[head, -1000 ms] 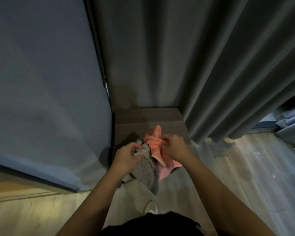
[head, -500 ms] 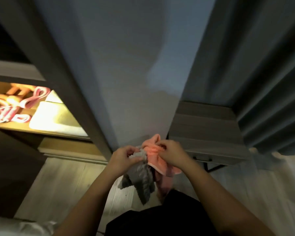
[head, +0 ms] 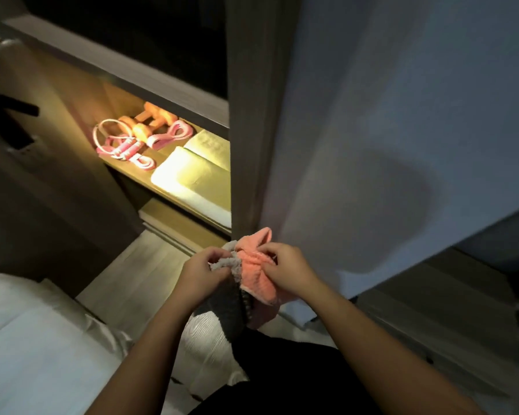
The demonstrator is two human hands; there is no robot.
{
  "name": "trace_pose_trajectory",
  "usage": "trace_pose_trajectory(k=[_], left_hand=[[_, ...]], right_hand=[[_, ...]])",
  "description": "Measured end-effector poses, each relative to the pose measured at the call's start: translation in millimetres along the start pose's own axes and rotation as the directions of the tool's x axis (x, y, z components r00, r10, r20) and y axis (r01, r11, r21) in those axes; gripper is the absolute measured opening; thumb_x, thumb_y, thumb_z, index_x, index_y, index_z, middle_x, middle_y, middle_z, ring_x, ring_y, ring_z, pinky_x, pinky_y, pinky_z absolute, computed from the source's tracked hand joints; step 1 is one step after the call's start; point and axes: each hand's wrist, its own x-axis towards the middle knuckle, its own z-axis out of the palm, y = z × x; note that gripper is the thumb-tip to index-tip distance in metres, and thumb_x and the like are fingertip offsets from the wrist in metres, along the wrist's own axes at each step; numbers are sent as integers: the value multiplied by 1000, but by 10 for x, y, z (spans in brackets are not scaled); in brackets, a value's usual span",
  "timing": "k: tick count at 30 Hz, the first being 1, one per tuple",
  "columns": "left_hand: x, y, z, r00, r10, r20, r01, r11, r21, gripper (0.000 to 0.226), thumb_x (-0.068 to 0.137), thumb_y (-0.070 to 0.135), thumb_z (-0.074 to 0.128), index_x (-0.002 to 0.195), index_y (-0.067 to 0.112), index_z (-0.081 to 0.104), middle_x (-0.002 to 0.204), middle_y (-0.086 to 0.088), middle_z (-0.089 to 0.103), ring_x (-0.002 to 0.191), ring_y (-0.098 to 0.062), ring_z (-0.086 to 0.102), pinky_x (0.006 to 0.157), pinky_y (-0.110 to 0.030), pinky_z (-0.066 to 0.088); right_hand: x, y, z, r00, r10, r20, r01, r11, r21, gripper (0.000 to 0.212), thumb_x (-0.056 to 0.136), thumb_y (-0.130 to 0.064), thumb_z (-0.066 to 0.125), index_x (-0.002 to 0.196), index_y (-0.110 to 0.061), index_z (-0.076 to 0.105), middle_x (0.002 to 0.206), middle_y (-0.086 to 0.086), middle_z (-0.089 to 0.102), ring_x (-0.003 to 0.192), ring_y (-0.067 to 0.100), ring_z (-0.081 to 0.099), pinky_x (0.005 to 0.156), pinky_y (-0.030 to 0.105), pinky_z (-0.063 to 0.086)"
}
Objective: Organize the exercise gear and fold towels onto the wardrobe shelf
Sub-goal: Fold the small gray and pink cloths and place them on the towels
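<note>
Inspection at this moment: my left hand (head: pixel 203 275) had its fingers curled round the bunched upper edge of the grey towel (head: pixel 226 299), and my right hand (head: pixel 285 269) pinched the crumpled orange towel (head: pixel 256 266) between thumb and fingertips. Both towels hung unfolded in front of my body and touched each other between the hands, close to the wardrobe door (head: pixel 372 145) and below and to the right of the lit wardrobe shelf (head: pixel 137 177). On that shelf lay the orange dumbbells (head: pixel 146 122) at the back, the pink exercise bands (head: pixel 168 135) beside them, and two folded pale towels (head: pixel 189 178) to the right. In my judgement the gear was already placed and the step in hand was separating the two held towels for folding. To do this well, I would part them fully, put one down on the bed (head: pixel 27 339) at lower left, find two corners of the other and fold it flat to match the pale stack. Folding both bunched together would likely give a lumpy, unstable pile.
</note>
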Motion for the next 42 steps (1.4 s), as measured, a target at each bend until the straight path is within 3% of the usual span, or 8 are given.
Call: trace_pose_trajectory(k=[4, 9, 14, 20, 23, 26, 31, 42], left_hand=[[292, -116, -215, 997, -72, -39, 69, 996, -59, 21, 79, 8, 71, 93, 23, 70, 97, 5, 68, 94, -13, 61, 84, -29, 49], [743, -247, -587, 985, -158, -74, 151, 984, -92, 23, 81, 9, 69, 91, 29, 67, 98, 14, 64, 92, -3, 57, 69, -18, 42], [1090, -333, -956, 970, -213, -114, 202, 975, -97, 24, 82, 7, 70, 93, 27, 66, 101, 10, 63, 102, -12, 58, 89, -29, 46], [1388, -399, -1272, 965, -218, -145, 201, 972, -123, 20, 82, 13, 74, 96, 27, 66, 111, 1, 64, 108, -15, 57, 93, -36, 47], [1579, -387, -1426, 972, -189, -139, 176, 979, -97, 19, 82, 16, 74, 97, 26, 67, 109, 3, 63, 106, -13, 55, 86, -30, 41], [1794, -406, -1602, 984, -149, -93, 143, 987, -67, 20, 82, 16, 75, 98, 25, 67, 106, 4, 63, 104, -13, 55, 89, -31, 42], [2197, -564, -1947, 996, -89, 33, 88, 996, 18, 22, 81, 18, 76, 100, 25, 68, 106, 3, 64, 103, -14, 58, 91, -32, 45], [2929, -945, -2829, 944, 48, 325, -136, 957, 255, 23, 84, 29, 73, 104, 21, 67, 102, 5, 64, 95, -13, 57, 80, -28, 45]], right_hand=[[490, -190, 79, 996, -51, 75, 53, 998, -27, 34, 88, -18, 61, 120, -18, 69, 121, 2, 68, 111, 18, 62, 92, 25, 45], [1152, -436, 214, 976, -116, 184, 123, 992, -28, 36, 87, -16, 62, 123, -17, 67, 122, 4, 68, 113, 18, 61, 90, 19, 42], [1676, -707, 344, 948, -171, 268, 177, 984, 2, 39, 91, -17, 62, 129, -17, 61, 128, 3, 64, 115, 17, 59, 90, 21, 44], [2118, -963, 417, 953, -181, 241, 186, 983, 5, 38, 92, -15, 61, 130, -17, 60, 128, 0, 63, 114, 17, 58, 87, 19, 42], [2267, -1037, 496, 970, -144, 195, 138, 990, 40, 39, 91, -15, 61, 130, -18, 60, 125, 0, 64, 103, 12, 59, 71, 8, 40], [2394, -1097, 566, 981, -122, 151, 114, 992, 60, 39, 90, -13, 63, 129, -19, 60, 124, -1, 65, 92, 9, 57, 63, 5, 36], [2635, -1307, 768, 993, -43, 107, 33, 995, 90, 41, 89, -12, 63, 130, -18, 60, 127, 0, 63, 111, 17, 59, 86, 20, 44], [3066, -2076, 1569, 968, 243, -65, -221, 945, 240, 37, 91, -12, 56, 127, -18, 62, 124, 2, 66, 107, 16, 60, 79, 20, 40]])
